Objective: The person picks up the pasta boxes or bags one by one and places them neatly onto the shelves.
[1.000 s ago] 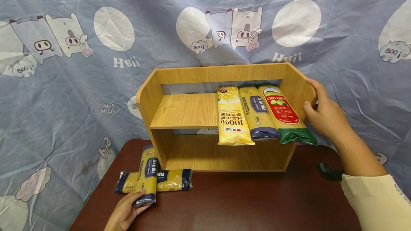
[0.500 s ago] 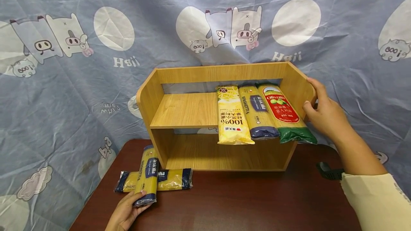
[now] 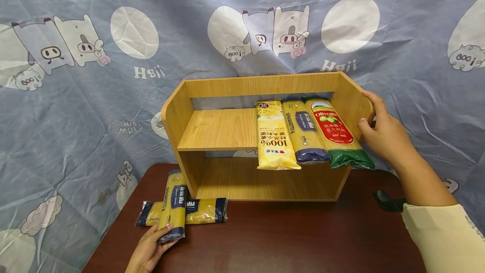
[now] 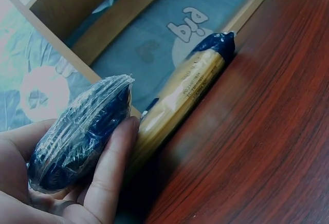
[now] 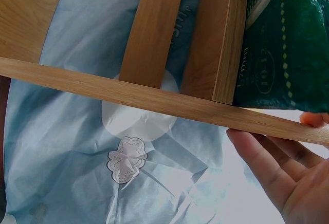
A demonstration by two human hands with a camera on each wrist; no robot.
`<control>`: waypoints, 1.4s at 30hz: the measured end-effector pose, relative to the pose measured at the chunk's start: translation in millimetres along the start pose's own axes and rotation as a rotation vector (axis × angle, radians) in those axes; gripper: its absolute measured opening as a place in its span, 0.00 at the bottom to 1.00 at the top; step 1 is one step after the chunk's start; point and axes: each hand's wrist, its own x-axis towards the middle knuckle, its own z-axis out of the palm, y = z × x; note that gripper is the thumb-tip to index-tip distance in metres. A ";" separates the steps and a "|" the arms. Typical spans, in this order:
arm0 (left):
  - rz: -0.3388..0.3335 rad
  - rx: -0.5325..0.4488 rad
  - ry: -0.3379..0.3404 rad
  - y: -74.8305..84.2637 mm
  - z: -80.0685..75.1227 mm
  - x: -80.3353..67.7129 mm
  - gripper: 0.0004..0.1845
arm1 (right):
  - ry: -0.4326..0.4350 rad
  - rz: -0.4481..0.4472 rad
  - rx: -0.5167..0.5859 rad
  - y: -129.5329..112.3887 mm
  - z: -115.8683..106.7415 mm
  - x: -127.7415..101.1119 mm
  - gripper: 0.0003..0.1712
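My left hand [image 3: 149, 250] grips the near end of a blue-and-yellow spaghetti pack [image 3: 173, 210] at the table's front left; in the left wrist view its dark end [image 4: 82, 131] sits between my fingers and thumb. This pack lies across a second, similar pack [image 3: 201, 212] flat on the table [image 3: 288, 243]. My right hand [image 3: 382, 132] holds the right side panel of the wooden shelf rack [image 3: 219, 132], thumb in front, fingers behind. On the upper shelf lie a yellow pack [image 3: 273, 136], a blue-ended pack [image 3: 305, 132] and a green-and-red pack [image 3: 335, 132], whose ends overhang the front edge.
The rack stands at the back of the dark wooden table; the left half of its upper shelf and its lower shelf hold nothing. A blue cartoon-print cloth [image 3: 75, 96] hangs behind and drapes round the table. A black strap [image 3: 386, 202] lies by my right forearm.
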 end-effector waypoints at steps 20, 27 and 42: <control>0.075 -0.002 0.074 -1.7 -1.3 0.8 0.29 | -0.025 0.004 0.018 1.4 0.9 0.1 0.41; 0.137 -0.020 0.057 -2.6 -0.2 -0.8 0.19 | -0.029 0.005 0.015 1.7 1.4 0.2 0.41; 0.280 -0.036 -0.083 1.6 -0.2 -6.6 0.22 | -0.019 0.004 0.019 0.8 1.2 1.2 0.41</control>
